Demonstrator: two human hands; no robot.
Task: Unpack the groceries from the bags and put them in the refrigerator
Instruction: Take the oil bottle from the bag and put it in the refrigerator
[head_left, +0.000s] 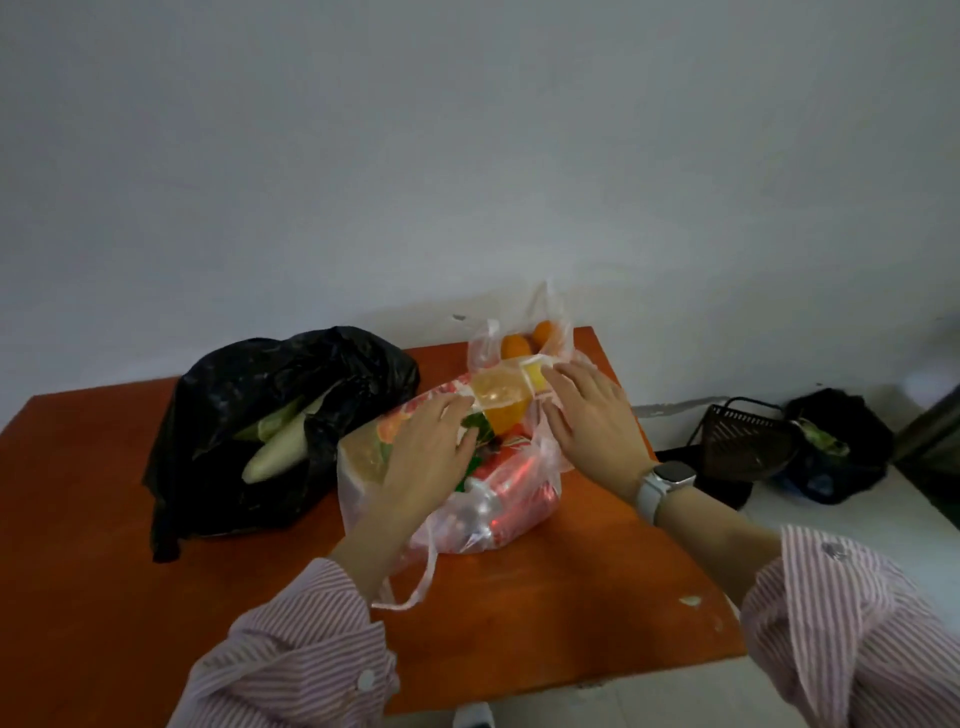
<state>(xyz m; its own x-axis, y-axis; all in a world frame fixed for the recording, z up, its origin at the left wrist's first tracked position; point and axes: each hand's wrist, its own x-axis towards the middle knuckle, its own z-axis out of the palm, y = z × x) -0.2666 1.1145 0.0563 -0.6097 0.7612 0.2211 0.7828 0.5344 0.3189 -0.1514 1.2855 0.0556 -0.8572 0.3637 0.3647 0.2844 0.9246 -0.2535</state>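
Both hands are at the mouth of the clear plastic bag (488, 514) in the middle of the orange-brown table (571, 597). The left hand (426, 452) lies flat on the bag's near side, fingers (457, 410) straight and loosely spread, gripping nothing. The right hand (592, 410) reaches over the far side, fingers straight too, their tips touching a clear tub of yellow food (501, 392) at the top of the bag — no curl round it that I can see. Red packets (514, 478) show through the plastic below. Two oranges (527, 338) sit just behind in the bag's far part. To the left, touching it, a black bag (234, 395) holds pale green vegetables (280, 441). A plain white wall (467, 156) stands behind; on the floor to the right, a dark basket (743, 436) and another black bag (841, 452).
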